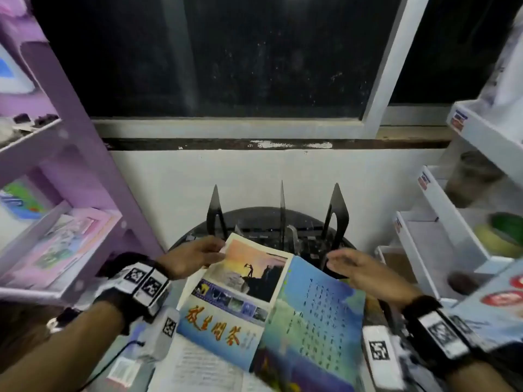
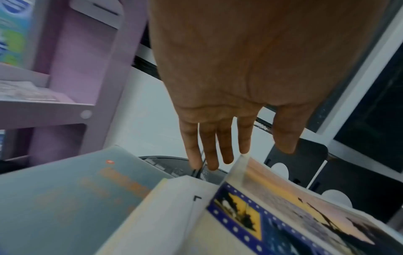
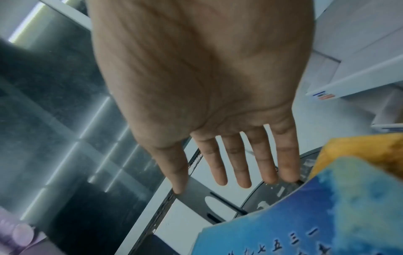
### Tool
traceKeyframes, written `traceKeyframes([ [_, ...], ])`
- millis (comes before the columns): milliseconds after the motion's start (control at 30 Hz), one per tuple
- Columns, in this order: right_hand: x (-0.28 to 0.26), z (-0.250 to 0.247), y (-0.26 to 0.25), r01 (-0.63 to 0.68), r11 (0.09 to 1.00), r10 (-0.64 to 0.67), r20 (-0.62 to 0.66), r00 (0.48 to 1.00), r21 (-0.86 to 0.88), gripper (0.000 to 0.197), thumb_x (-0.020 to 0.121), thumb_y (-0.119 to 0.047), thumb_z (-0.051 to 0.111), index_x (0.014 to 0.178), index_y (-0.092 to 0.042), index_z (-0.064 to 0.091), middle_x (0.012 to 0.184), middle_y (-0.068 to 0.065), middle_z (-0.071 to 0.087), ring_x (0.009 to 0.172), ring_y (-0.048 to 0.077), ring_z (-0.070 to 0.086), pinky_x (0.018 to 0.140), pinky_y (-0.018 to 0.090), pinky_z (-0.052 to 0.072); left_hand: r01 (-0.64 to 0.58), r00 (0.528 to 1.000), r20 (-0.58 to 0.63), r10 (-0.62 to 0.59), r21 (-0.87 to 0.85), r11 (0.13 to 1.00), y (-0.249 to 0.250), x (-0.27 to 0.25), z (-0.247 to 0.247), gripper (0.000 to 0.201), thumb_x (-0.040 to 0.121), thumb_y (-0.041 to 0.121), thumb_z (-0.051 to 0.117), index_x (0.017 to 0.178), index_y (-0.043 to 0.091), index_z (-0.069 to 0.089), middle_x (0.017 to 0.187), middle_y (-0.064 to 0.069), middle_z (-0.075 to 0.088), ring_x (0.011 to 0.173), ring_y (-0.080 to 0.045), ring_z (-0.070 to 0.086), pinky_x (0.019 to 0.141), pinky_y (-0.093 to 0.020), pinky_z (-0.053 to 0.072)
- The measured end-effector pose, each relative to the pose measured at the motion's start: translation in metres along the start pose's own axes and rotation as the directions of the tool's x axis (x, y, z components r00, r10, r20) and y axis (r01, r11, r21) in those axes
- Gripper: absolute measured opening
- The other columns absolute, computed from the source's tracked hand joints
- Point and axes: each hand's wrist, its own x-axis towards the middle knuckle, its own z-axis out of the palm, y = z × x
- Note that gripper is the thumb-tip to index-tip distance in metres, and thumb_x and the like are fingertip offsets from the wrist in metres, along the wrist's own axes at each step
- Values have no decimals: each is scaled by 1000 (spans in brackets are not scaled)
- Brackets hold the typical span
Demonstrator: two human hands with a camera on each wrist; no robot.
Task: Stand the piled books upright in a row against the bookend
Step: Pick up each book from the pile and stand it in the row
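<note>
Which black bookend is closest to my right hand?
The rightmost black metal bookend, beside the right hand; the middle bookend and left bookend stand farther off.
</note>
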Motion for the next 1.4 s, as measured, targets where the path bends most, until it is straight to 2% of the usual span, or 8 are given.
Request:
traceKeyframes([
  [233,42,26,11,123,974,-115,51,992,-191,41,90,-51,57,126,-32,56,120,-15,59,108,2,55,87,24,42,-1,1000,25,-3,134,991,8,29,20,53,93,26,57,140,20,33,125,-4,57,110,-21,59,93,-33,48],
  [433,48,36,11,208,949,-190,97,977,-239,31,89,-50,59,111,-29,64,108,-13,69,101,7,63,79,22,44,-40,999,-27,44,127,991,-1,34,27,41,94,21,56,130,23,37,95,5,58,74,-3,60,54,-10,45],
  [567,49,35,9,226,938,-199,125,972,-262,33,87,-47,64,108,-21,66,104,-2,72,95,17,67,71,24,44,-35,994,-100,51,151,988,-4,28,24,56,89,29,62,139,20,38,117,-1,58,97,-17,60,76,-26,50],
  [733,42,35,8,248,921,-220,122,968,-302,32,86,-41,68,108,-18,66,103,3,73,90,18,69,67,25,48,-164,958,-178,223,294,942,10,6,28,37,94,24,57,128,23,44,92,13,55,80,-1,53,61,-11,38],
  [900,26,29,-7,288,913,-288,44,957,-288,32,84,-35,72,105,-13,65,90,-1,70,75,12,66,55,15,46,-254,913,-239,330,298,920,23,-18,22,36,92,21,59,126,16,49,110,-2,61,96,-19,60,75,-25,48],
  [1067,9,20,-22,349,901,-373,-51,926,-258,32,81,-30,76,104,-11,64,99,9,70,86,22,69,81,36,54,-375,848,-345,403,149,915,32,-40,18,33,91,15,60,122,15,48,111,-3,61,94,-21,64,67,-28,52],
  [1200,-8,16,-31,398,892,-421,-73,904,-216,25,83,-25,73,102,-11,64,101,11,72,89,27,71,81,36,57,-470,819,-384,427,-20,883,35,-57,19,26,92,10,57,115,17,46,110,-10,63,95,-31,66,80,-47,56],
  [1400,-29,16,-47,468,858,-502,-152,852,-209,20,85,-26,72,97,-11,65,99,10,70,83,26,70,76,40,58,-651,683,-508,525,-96,753,40,-79,22,22,93,1,52,97,22,47,94,-2,63,84,-22,67,69,-35,58],
])
